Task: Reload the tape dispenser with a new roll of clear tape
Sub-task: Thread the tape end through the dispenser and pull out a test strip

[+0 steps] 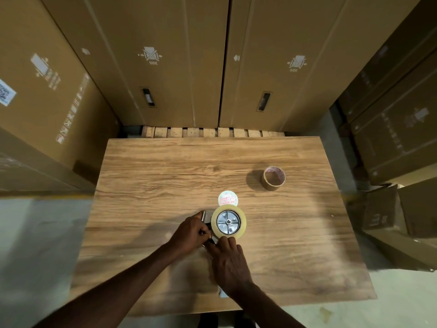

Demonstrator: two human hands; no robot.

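Note:
The tape dispenser [208, 217] lies on the wooden table [165, 176] with a full roll of clear tape [243, 225] seated on its metal hub [228, 222]. My left hand [192, 233] grips the dispenser's front end, left of the roll, fingers curled round the metal. My right hand [228, 259] comes in from below and pinches at the roll's lower left edge, where it meets the dispenser; the tape end itself is too small to make out. An empty brown cardboard core [273, 178] stands at the right back of the table.
A round white label disc with red print [227, 198] lies just behind the roll. Tall cardboard boxes [165, 67] wall in the table at the back and on both sides. A wooden pallet edge [208, 132] shows behind the table. Grey floor lies to the left and front.

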